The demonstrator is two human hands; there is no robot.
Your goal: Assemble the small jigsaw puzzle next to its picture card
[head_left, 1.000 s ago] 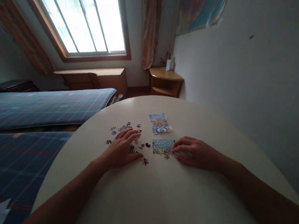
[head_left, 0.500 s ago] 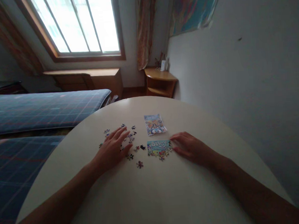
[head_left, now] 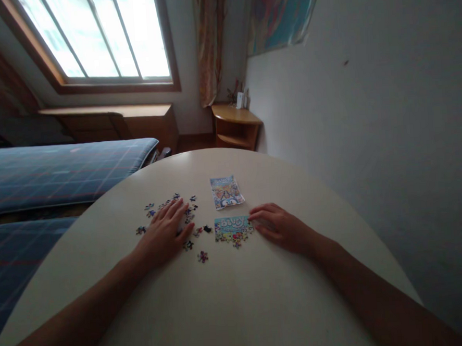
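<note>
The assembled puzzle section [head_left: 233, 229] lies a little left of the frame's centre on the round table [head_left: 239, 308]. It is a short strip with a straight upper edge and a ragged lower edge where pieces are missing. Judged from this, only the top band of the picture has been joined, and the larger part is yet to be built.

One assembled section is counted. About a dozen loose pieces [head_left: 189, 213] can be made out scattered to its left, from the far left one [head_left: 140, 230] to the single piece [head_left: 202, 256] lowest in the frame. Others may be hidden under the palm, so the count is not certain. One printed sheet [head_left: 226, 191] is seen just above the section, apart from it.

The left hand [head_left: 164, 232] is laid flat, palm down and fingers spread, over the loose pieces. Nothing is gripped by it. The right hand [head_left: 275, 225] rests to the right of the section, its fingers loosely curled and its fingertips [head_left: 253, 219] at the section's right edge. Whether a piece is pinched beneath them cannot be told.

Farther out, a window [head_left: 97, 35] fills the upper left, a bed [head_left: 58, 168] the left edge, and a corner shelf [head_left: 236, 123] stands above the table.
</note>
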